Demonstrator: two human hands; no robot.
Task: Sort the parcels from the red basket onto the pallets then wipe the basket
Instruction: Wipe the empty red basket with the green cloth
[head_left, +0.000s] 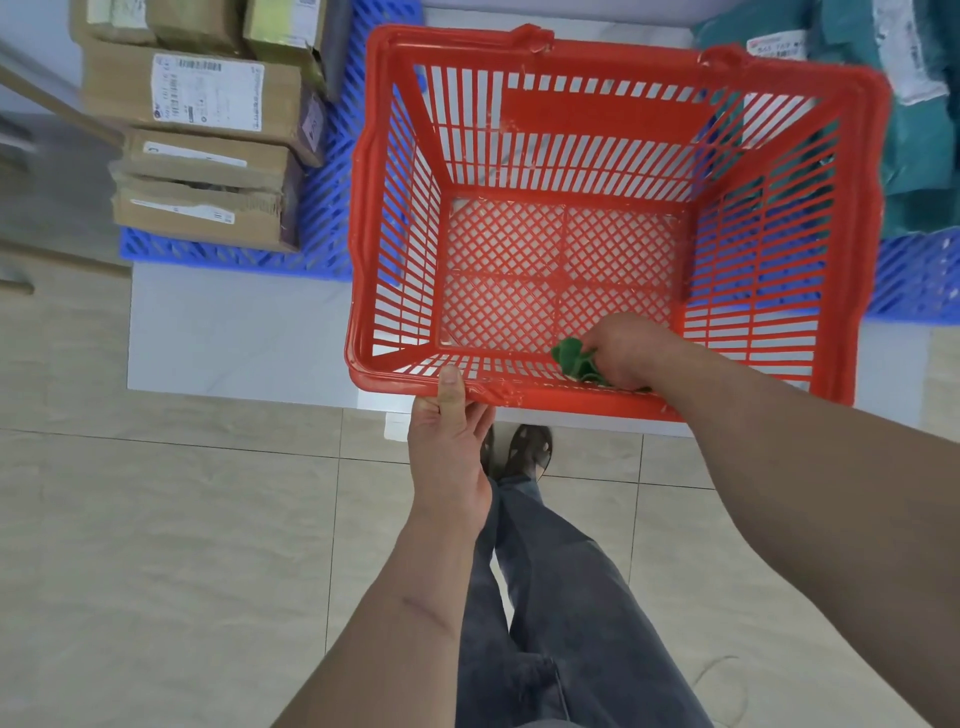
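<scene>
The red basket (613, 218) sits mid-frame, empty; its unwiped floor stretches up and left from the right hand (621, 351), which clutches a green cloth (574, 358) at the near wall. The left hand (449, 441) grips the near rim, thumb on top

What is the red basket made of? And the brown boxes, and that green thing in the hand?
Red basket: looks like glossy moulded plastic, with slotted walls and a lattice floor.
Brown boxes: matte cardboard, with taped seams and paper labels.
Green thing: probably soft cloth; it crumples in the right hand.
</scene>
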